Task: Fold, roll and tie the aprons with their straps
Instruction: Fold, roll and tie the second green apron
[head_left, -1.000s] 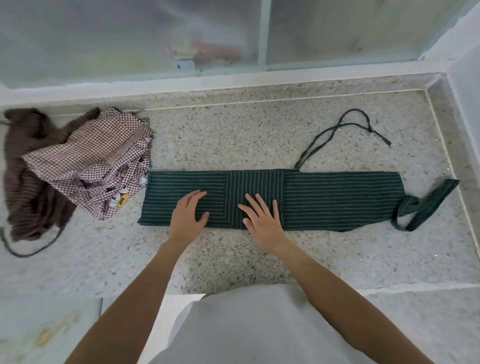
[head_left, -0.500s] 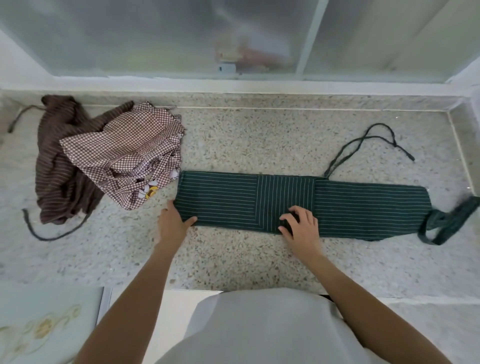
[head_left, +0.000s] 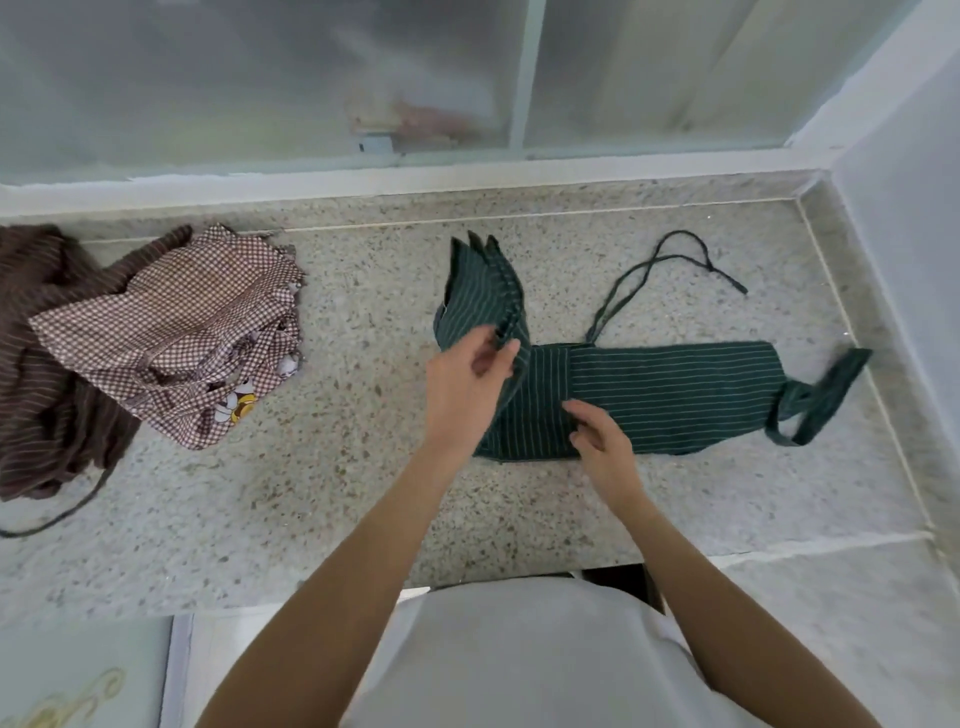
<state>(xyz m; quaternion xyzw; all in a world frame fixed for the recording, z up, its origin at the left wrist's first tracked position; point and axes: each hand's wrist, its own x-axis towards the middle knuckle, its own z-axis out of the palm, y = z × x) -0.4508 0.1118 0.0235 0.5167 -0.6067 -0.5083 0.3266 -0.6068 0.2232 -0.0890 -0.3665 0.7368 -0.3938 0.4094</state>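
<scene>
The green striped apron (head_left: 670, 395) lay folded into a long band on the speckled stone counter (head_left: 363, 493), its right part flat and its left end lifted off the surface. The left hand (head_left: 467, 389) held that raised end, fingers and thumb pinched on the bunched layers, which fanned upward toward the window. The right hand (head_left: 597, 441) rested on the band's near edge at the middle, fingers bent and pressing the cloth down; whether it actually pinched any fabric could not be told.

A thin cord strap (head_left: 670, 270) trailed loose behind the band, and a wide strap (head_left: 815, 400) lay looped at the far right end.

The risk seemed to lie in the lifted end: its layers were already splaying apart, so if they were turned over unevenly the roll would likely start crooked and the folded band could slip open. The cord strap might also get rolled inside, leaving nothing to tie with.

At the left, a checked apron (head_left: 171, 332) sat heaped on a brown striped one (head_left: 47, 374).
</scene>
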